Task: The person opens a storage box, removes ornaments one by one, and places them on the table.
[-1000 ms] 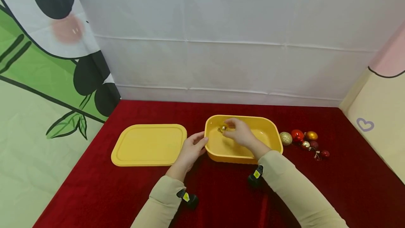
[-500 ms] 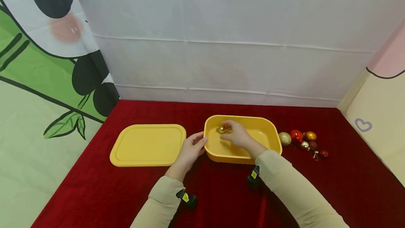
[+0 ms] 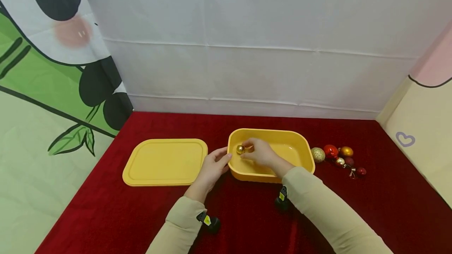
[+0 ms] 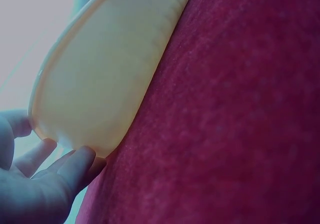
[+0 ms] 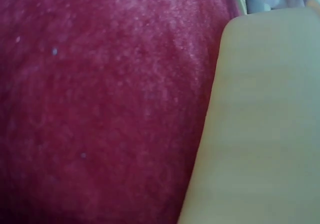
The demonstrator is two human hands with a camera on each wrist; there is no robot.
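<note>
A yellow plastic box (image 3: pixel 296 150) stands lidless on red cloth in the head view. At its left end my left hand (image 3: pixel 212 167) grips the wall, thumb over the rim. In the left wrist view the fingers (image 4: pixel 75 169) of that hand lie against the outside of the box (image 4: pixel 100 83). My right hand (image 3: pixel 261 153) reaches inside, thumb and index finger pinching a small shiny gold bauble (image 3: pixel 240 149) near the left end. The right wrist view shows mostly the box's outer wall (image 5: pixel 260 124); the bauble is out of sight there.
A yellow lid (image 3: pixel 165 162) lies flat left of the box. To the right sit a glittery gold bauble (image 3: pixel 318 155), a red bauble (image 3: pixel 331 151), an orange-gold bauble (image 3: pixel 346 151) and several smaller ones. A pale cloth backdrop (image 3: pixel 247 73) rises behind the table.
My right hand has moved left inside the box, and the gold bauble has shifted left and slightly nearer. The left hand keeps its grip on the box.
</note>
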